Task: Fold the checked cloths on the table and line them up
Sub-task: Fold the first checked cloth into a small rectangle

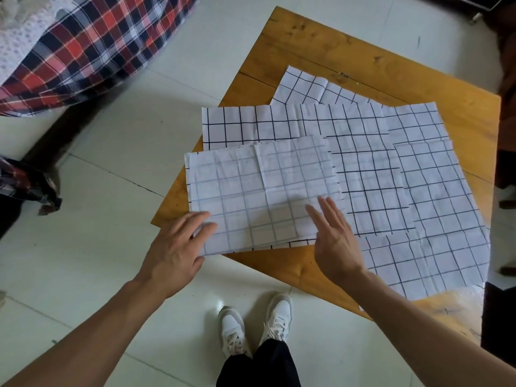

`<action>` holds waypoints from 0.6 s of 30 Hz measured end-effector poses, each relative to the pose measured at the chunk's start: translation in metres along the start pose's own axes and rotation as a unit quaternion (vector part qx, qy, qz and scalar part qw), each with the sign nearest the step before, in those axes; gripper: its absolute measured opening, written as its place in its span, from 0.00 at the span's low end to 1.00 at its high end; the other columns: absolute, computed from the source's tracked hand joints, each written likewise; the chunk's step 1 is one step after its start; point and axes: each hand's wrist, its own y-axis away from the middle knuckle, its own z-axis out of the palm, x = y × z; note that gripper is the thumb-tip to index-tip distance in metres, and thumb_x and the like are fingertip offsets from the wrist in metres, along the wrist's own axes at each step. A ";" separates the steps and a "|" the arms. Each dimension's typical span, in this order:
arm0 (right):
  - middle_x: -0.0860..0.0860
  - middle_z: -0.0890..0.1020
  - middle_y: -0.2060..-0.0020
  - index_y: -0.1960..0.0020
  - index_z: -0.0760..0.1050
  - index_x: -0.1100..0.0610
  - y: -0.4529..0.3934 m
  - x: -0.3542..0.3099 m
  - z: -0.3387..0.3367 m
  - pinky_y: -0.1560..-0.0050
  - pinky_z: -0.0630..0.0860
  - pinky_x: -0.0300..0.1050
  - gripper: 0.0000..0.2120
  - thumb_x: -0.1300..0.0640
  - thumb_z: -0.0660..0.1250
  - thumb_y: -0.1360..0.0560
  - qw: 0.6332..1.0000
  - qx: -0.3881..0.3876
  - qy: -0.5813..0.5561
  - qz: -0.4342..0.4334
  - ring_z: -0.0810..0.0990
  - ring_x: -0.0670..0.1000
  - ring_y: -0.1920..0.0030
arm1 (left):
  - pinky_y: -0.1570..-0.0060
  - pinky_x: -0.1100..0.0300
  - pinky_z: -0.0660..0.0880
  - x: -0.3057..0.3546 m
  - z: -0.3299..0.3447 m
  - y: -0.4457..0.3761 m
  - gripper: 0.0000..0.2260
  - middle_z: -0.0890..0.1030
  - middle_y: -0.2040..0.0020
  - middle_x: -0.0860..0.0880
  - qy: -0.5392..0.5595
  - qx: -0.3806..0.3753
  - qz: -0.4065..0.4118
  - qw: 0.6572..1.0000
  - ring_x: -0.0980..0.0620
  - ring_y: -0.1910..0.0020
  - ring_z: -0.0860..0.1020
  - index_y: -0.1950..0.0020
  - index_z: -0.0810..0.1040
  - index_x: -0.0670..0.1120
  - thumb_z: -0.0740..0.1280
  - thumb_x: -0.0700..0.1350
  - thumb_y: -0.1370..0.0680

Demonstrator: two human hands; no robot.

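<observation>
Several white cloths with dark grid lines lie overlapping on a wooden table [321, 48]. The nearest cloth [259, 194] lies with its pale underside up, at the table's near left corner, partly hanging over the edge. My left hand [178, 247] rests on its near left corner, thumb on top of the fabric. My right hand [332, 238] lies flat with fingers spread on its near right edge. Further cloths spread flat behind it [251, 124] and to the right [441, 196]; another shows at the back [304, 88].
The table stands on a pale tiled floor [111, 247]. A bed with a red, navy and white plaid cover [92, 48] is at the upper left. My white shoes [257, 322] stand close to the table's near edge. Dark furniture [505, 163] borders the right side.
</observation>
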 end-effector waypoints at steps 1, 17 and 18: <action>0.52 0.52 0.21 0.22 0.57 0.52 -0.001 -0.007 0.001 0.23 0.47 0.48 0.29 0.65 0.58 0.20 1.000 -0.013 -0.004 -0.015 0.43 0.49 0.21 | 0.41 0.51 0.73 0.001 0.001 -0.001 0.31 0.74 0.32 0.46 -0.002 0.009 0.000 1.000 0.45 0.34 0.72 0.36 0.76 0.46 0.79 0.40 0.38; 0.52 0.57 0.22 0.25 0.62 0.51 0.009 -0.026 -0.016 0.25 0.54 0.49 0.26 0.44 0.59 0.20 0.995 -0.058 -0.045 -0.059 0.53 0.52 0.22 | 0.49 0.57 0.71 0.041 -0.021 -0.016 0.03 0.82 0.51 0.53 0.071 0.111 0.086 0.988 0.51 0.49 0.77 0.55 0.82 0.47 0.69 0.43 0.25; 0.52 0.58 0.22 0.25 0.62 0.50 0.011 -0.026 -0.020 0.25 0.55 0.49 0.27 0.41 0.59 0.21 0.994 -0.059 -0.051 -0.075 0.54 0.51 0.22 | 0.50 0.57 0.71 0.050 -0.023 -0.019 0.02 0.82 0.52 0.54 0.078 0.111 0.090 0.987 0.51 0.50 0.77 0.55 0.81 0.47 0.69 0.44 0.25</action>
